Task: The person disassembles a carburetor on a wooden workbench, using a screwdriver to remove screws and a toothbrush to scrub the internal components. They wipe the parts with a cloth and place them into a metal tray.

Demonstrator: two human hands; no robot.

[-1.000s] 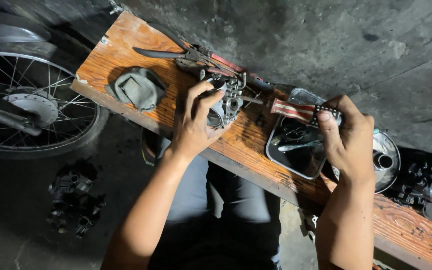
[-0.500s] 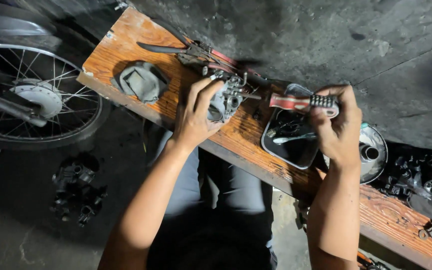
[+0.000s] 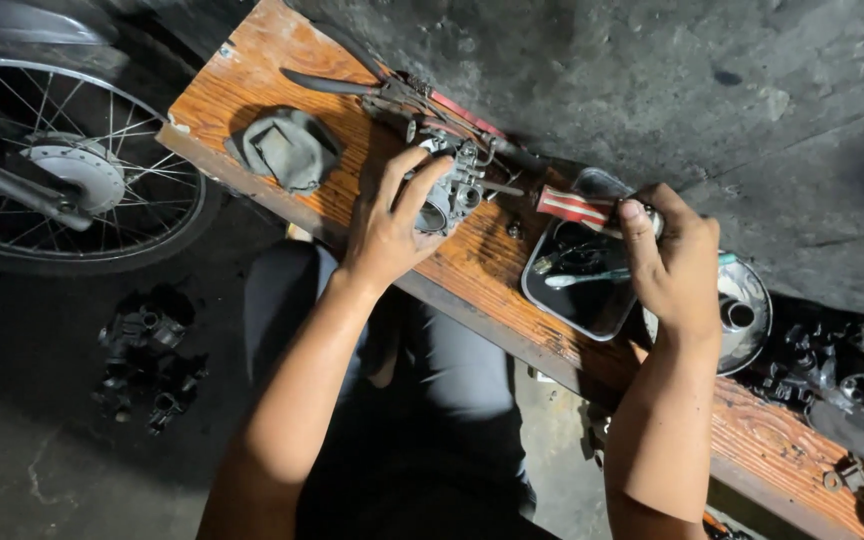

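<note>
Two hands work: left hand (image 3: 387,235) steadies carburetor (image 3: 452,190), right hand (image 3: 674,262) grips screwdriver (image 3: 574,207).

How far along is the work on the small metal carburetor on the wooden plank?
Mid-job. Done: loose parts already sit in the dark rectangular tray. In hand: the left hand grips the grey metal carburetor; the right hand holds the red-handled screwdriver. Left: the grey rubber boot lies unattached.
</note>
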